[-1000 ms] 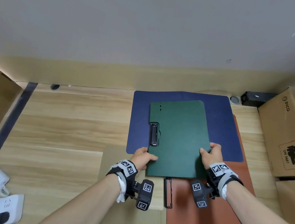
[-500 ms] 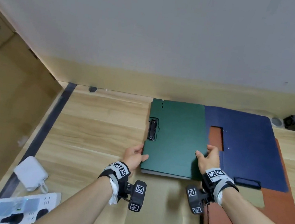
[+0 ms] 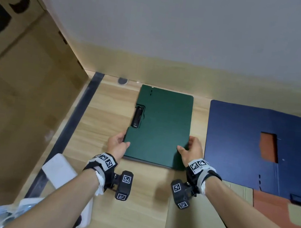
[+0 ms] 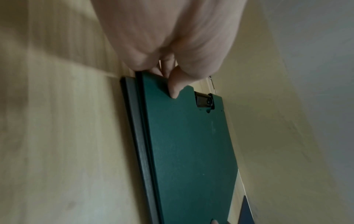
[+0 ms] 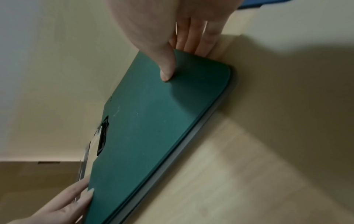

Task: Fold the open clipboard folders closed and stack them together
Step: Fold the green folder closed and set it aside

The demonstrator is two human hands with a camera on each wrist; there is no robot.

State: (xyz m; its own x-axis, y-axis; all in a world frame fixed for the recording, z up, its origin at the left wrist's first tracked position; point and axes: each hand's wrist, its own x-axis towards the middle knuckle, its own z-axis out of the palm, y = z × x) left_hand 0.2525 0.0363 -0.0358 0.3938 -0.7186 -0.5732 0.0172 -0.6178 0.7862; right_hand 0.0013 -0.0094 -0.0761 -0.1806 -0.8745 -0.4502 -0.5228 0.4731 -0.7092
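Note:
A closed green clipboard folder (image 3: 160, 126) lies on the wooden table, its black clip (image 3: 137, 117) showing through a cut-out on the left edge. My left hand (image 3: 117, 144) pinches its near left corner, thumb on top (image 4: 173, 89) and fingers under the edge. My right hand (image 3: 190, 150) pinches the near right corner (image 5: 201, 72) the same way. A thin grey edge (image 5: 191, 139) shows beneath the green folder (image 4: 184, 151). To the right lies an open blue folder (image 3: 240, 144), flat, over an orange-brown folder (image 3: 274, 210).
A large cardboard box (image 3: 15, 97) stands close on the left. A white charger (image 3: 59, 171) and a power strip (image 3: 84, 217) lie near my left forearm. The wall runs behind the folders. A cardboard sheet (image 3: 198, 224) covers the near table.
Both hands have carried the green folder leftward, off the blue folder and onto bare table. The view has swung left with it.

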